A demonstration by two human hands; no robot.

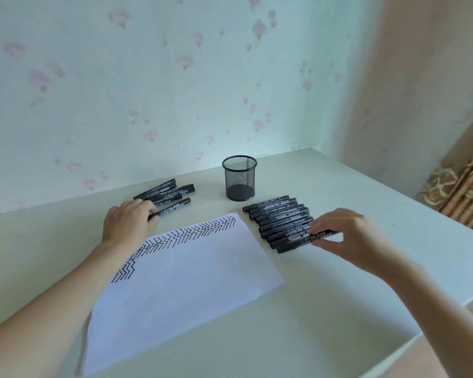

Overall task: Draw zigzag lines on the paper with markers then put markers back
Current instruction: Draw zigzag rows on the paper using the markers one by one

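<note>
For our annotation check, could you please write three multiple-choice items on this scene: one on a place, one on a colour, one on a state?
1. Where does the mesh pen cup stand?
A. On the paper
B. On the table beyond the paper
C. In the left hand

2. What colour are the zigzag lines?
A. Red
B. Black
C. Green

3. What is the right hand doing?
A. Pinching a marker
B. Lying flat on the paper
C. Holding the cup

Key: 1 B, the cup sits on the table past the paper. 2 B, the strokes are black. 3 A, its fingers pinch a marker at the row of markers.
</note>
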